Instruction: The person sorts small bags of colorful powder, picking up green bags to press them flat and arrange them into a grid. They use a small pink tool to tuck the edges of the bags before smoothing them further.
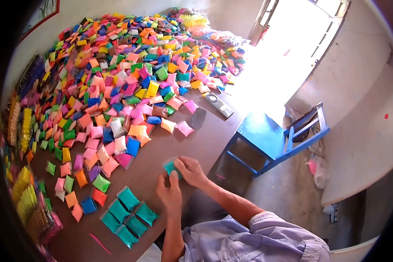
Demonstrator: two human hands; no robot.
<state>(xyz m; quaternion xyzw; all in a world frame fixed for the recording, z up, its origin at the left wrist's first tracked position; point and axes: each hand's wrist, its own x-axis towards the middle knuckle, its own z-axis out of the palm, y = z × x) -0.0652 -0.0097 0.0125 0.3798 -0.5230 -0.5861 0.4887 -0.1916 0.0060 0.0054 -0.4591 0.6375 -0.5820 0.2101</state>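
Note:
A small clear packet filled with teal material is held above the near edge of the brown table. My left hand grips its lower side, thumb upward. My right hand pinches its upper right side, fingers closed. The fingers hide part of the packet. Left of my hands, several similar teal packets lie grouped in rows on the table. A thin pink strip rests near them.
A large heap of multicoloured packets covers the table's far part. A digital scale and a dark flat piece lie near the right edge. Beside the table stands a blue chair. Stacked yellow packets sit at left.

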